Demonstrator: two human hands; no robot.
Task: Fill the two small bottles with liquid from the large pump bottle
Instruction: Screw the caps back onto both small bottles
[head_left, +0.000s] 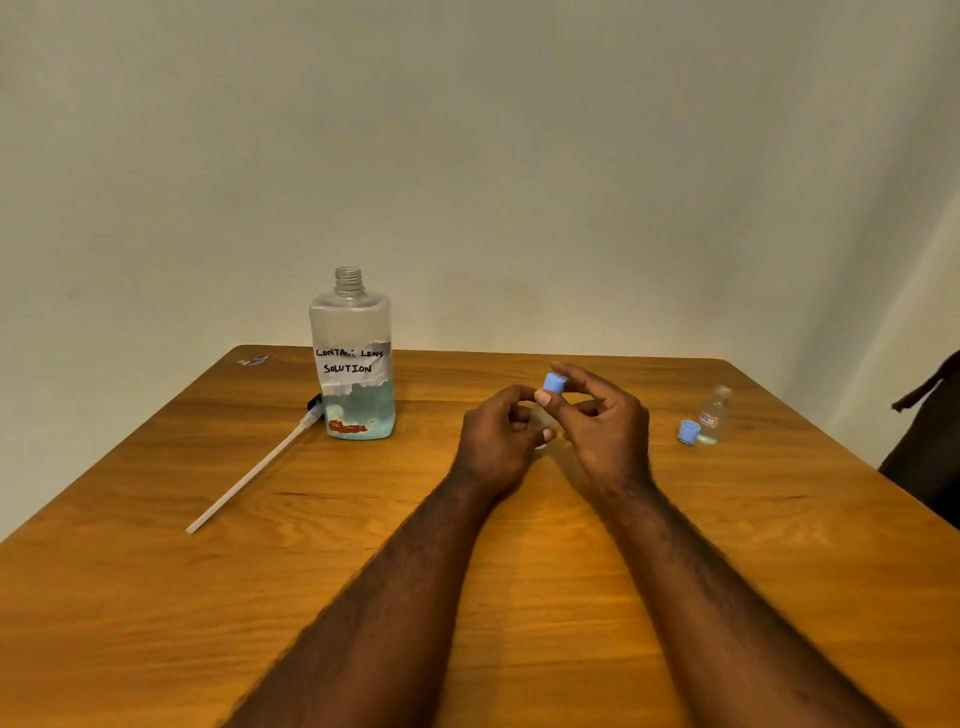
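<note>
Bench (545, 571) with open large pump bottle (353, 364) at rear left. Left hand (496, 441) grips 1 small bottle (540, 415) above mid-bench; fingers of right hand (610, 431) pinch its blue cap (554, 383). Keep bottle upright, body steady, turning only the cap

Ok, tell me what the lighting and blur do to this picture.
Head view: warm, dim light, no hard glare on the table; the open small bottle at right looks soft; the clear held bottle is nearly lost between left hand and right hand.
</note>
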